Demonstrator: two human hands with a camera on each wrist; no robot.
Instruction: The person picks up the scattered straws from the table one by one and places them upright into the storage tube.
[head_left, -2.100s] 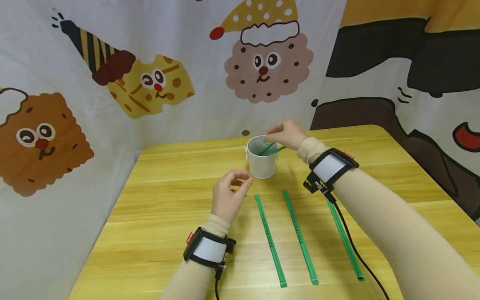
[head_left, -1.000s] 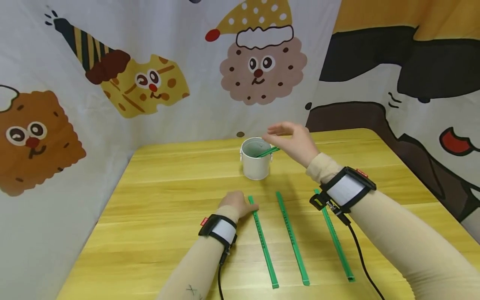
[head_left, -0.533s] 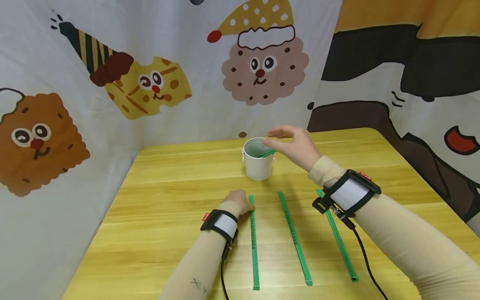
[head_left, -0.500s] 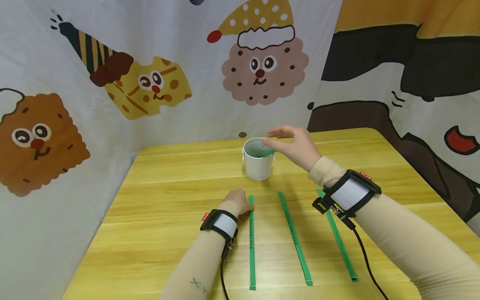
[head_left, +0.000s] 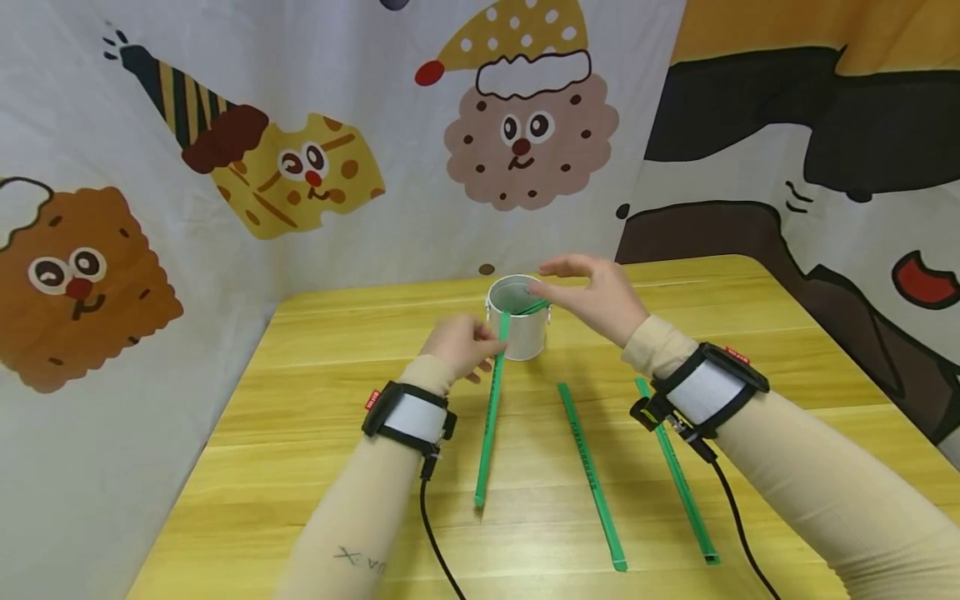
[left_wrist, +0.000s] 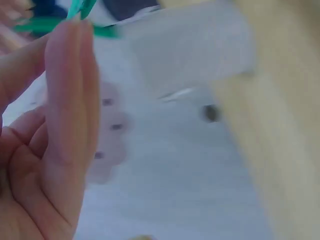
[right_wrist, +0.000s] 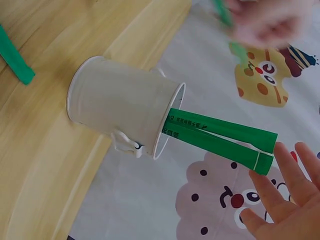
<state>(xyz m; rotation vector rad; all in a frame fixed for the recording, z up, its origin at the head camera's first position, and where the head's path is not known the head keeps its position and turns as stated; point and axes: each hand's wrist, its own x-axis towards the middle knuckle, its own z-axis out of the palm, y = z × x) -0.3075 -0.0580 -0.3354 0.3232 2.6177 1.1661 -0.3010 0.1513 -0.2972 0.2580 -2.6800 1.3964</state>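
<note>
My left hand (head_left: 456, 346) pinches one long green wrapped straw (head_left: 491, 417) near its far end, lifted above the table just left of and in front of a small white bucket (head_left: 524, 340). In the left wrist view its long fingers (left_wrist: 72, 100) reach up to the blurred green straw. Two green wrapped straws (right_wrist: 215, 137) stand in the bucket, slanting out over its rim in the right wrist view. Beside that rim my right hand (head_left: 598, 302) is held with fingers spread and relaxed, fingertips right by the straws' ends and gripping nothing.
Two more green wrapped straws lie lengthwise on the wooden table (head_left: 315, 467): a middle straw (head_left: 591, 479) and a right straw (head_left: 686, 496), partly below my right forearm. A cartoon-printed cloth (head_left: 420, 208) hangs behind the table. Cables trail from both wrist cameras.
My left hand reached down, took the leftmost straw off the table and raised it toward the bucket. My right hand's fingers loosened from the straws in the bucket and stayed beside it.
</note>
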